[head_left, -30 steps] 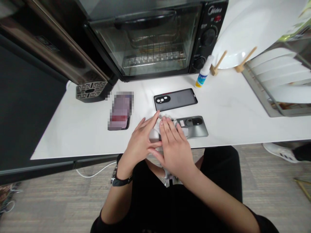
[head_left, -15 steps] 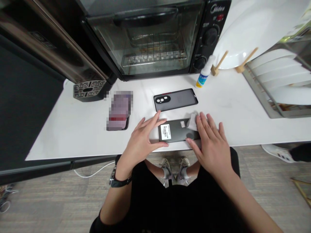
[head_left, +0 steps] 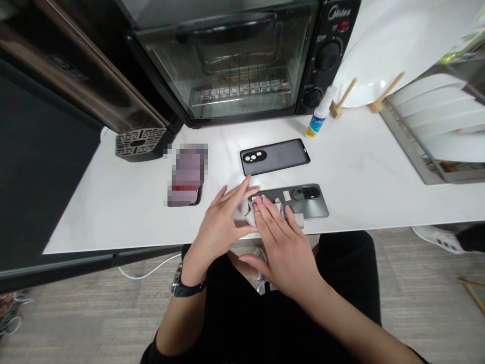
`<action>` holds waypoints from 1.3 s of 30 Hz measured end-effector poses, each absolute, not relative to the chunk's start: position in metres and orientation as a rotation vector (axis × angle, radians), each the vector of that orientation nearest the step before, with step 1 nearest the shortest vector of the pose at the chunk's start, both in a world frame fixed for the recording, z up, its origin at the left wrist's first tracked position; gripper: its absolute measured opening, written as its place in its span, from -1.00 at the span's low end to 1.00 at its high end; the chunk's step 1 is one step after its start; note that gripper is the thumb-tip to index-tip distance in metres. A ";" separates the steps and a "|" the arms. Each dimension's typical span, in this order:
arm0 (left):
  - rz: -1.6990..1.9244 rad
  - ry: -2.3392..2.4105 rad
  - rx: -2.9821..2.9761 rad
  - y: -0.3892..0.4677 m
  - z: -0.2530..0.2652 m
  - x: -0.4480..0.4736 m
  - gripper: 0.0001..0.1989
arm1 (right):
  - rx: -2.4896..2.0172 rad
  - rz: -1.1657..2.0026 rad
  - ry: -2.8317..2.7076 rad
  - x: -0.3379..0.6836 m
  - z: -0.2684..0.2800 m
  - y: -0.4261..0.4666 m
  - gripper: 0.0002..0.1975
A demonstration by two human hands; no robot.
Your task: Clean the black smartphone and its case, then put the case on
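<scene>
A dark grey phone (head_left: 320, 206) lies back side up near the counter's front edge, its camera block towards the right. My left hand (head_left: 222, 222) steadies the phone's left end between thumb and fingers. Under the fingers of my right hand (head_left: 284, 247) a light grey cloth (head_left: 299, 220) is pressed on the left half of the phone's back; the hand covers much of it. A small label shows beside the camera block. Just behind the phone rests a translucent phone case (head_left: 282, 156) with a black rim.
A second, pixelated phone (head_left: 187, 174) lies to the left on the white counter (head_left: 113, 212). Behind stand a toaster oven (head_left: 235, 65) and a white spray bottle (head_left: 318, 116). A drip tray (head_left: 140, 141) is at back left, a dish rack (head_left: 413, 151) with plates at right.
My right hand has slid left along the phone with the cloth, from the camera end to the labelled end. The camera block now shows, and the large white label is covered.
</scene>
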State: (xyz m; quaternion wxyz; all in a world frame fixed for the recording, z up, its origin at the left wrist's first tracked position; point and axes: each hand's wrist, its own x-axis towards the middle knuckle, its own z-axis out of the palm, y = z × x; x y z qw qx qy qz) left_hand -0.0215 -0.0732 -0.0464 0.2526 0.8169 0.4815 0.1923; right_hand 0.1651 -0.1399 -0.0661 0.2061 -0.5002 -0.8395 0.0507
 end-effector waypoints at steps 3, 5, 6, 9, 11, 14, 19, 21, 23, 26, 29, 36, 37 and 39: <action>0.537 1.305 2.220 -0.073 -0.044 -0.020 0.21 | -1.414 0.069 -2.367 0.198 -0.066 -0.147 -0.13; 0.538 1.313 2.216 -0.073 -0.044 -0.019 0.22 | -1.497 0.007 -2.325 0.221 -0.068 -0.146 -0.14; 0.535 1.317 2.214 -0.073 -0.044 -0.019 0.22 | -1.552 -0.016 -2.287 0.231 -0.069 -0.143 -0.15; 0.522 1.323 2.208 -0.073 -0.043 -0.018 0.21 | -1.686 -0.062 -2.162 0.249 -0.073 -0.129 -0.18; 0.513 1.325 2.206 -0.073 -0.042 -0.018 0.20 | -1.724 -0.085 -2.102 0.246 -0.074 -0.118 -0.17; 0.518 1.318 2.214 -0.073 -0.044 -0.019 0.16 | -1.701 -0.084 -2.091 0.220 -0.072 -0.103 -0.11; 0.553 1.304 2.250 -0.073 -0.051 -0.024 0.06 | -1.533 0.061 -2.230 0.160 -0.069 -0.102 -0.01; 0.539 1.311 2.246 -0.072 -0.052 -0.025 0.04 | -1.486 0.089 -2.263 0.149 -0.069 -0.110 0.01; 0.515 1.325 2.233 -0.073 -0.051 -0.025 0.07 | -1.439 0.093 -2.293 0.149 -0.070 -0.122 0.01; 0.508 1.322 2.239 -0.074 -0.047 -0.022 0.14 | -1.357 0.085 -2.356 0.167 -0.068 -0.137 -0.08; 0.525 1.303 2.263 -0.074 -0.044 -0.020 0.15 | -1.348 0.039 -2.398 0.198 -0.066 -0.144 -0.16; 0.499 1.303 2.265 -0.074 -0.041 -0.018 0.13 | -1.696 -0.077 -2.151 0.250 -0.072 -0.123 -0.16; 0.502 1.304 2.264 -0.074 -0.041 -0.018 0.13 | -1.721 -0.083 -2.121 0.246 -0.072 -0.118 -0.15; 0.512 1.304 2.264 -0.074 -0.042 -0.019 0.12 | -1.727 -0.086 -2.099 0.230 -0.071 -0.110 -0.10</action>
